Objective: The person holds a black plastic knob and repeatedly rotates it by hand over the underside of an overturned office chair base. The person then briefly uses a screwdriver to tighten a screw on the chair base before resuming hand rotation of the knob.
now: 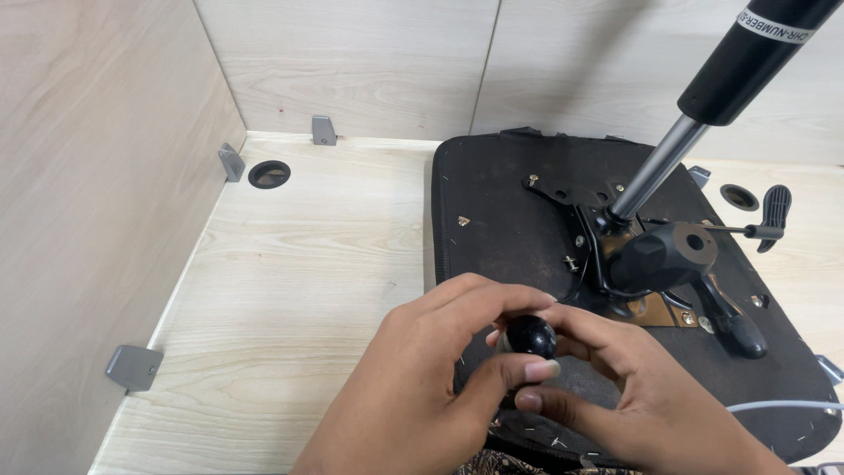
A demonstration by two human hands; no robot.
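Note:
An upturned black chair seat (501,211) lies on the light wooden desk (308,255). A black metal tilt mechanism (651,264) is bolted to its underside, and a gas lift cylinder (703,114) rises from it toward the top right. Near the seat's front edge, my left hand (422,387) and my right hand (615,387) meet around a small round black knob (530,334). The fingertips of both hands pinch the knob. What the knob is fixed to is hidden behind my fingers.
A black lever (774,215) sticks out of the mechanism on the right. Wooden partition walls close the desk at the left and back, held by grey brackets (134,366). Two round cable holes (269,173) sit near the back. A white cable (782,406) crosses the seat's right corner.

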